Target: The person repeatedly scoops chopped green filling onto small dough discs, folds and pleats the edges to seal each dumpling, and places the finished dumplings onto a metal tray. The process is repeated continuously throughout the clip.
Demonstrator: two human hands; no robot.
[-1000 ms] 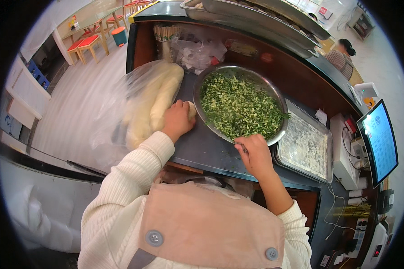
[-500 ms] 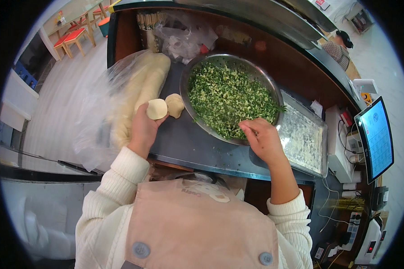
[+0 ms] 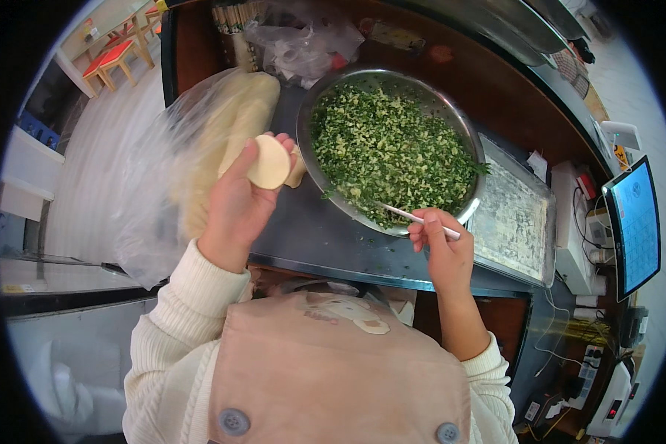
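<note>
My left hand [image 3: 240, 192] holds a round, pale dough wrapper [image 3: 268, 163] on its palm and fingers, thumb at its near edge. Partly hidden behind that hand, more dough wrappers [image 3: 297, 172] lie on the dark counter. A wide steel bowl [image 3: 308, 152] holds chopped green and pale yellow filling [image 3: 399, 152]. At the bowl's near right rim, my right hand [image 3: 445, 248] is closed round the handle of a thin silver utensil [image 3: 414, 217]. Its far end reaches into the filling, so its kind is hidden.
Long pale dough rolls [image 3: 237, 126] under clear plastic [image 3: 144, 185] lie on the left. A flour-dusted metal tray [image 3: 514, 222] is right of the bowl. Farther right stand a screen [image 3: 635, 226] and cables. A crumpled plastic bag [image 3: 303, 55] sits at the back.
My left hand has raised the wrapper and tipped it up a little. The right hand has come back toward the bowl's near rim, and the utensil's handle now shows. The view has shifted slightly.
</note>
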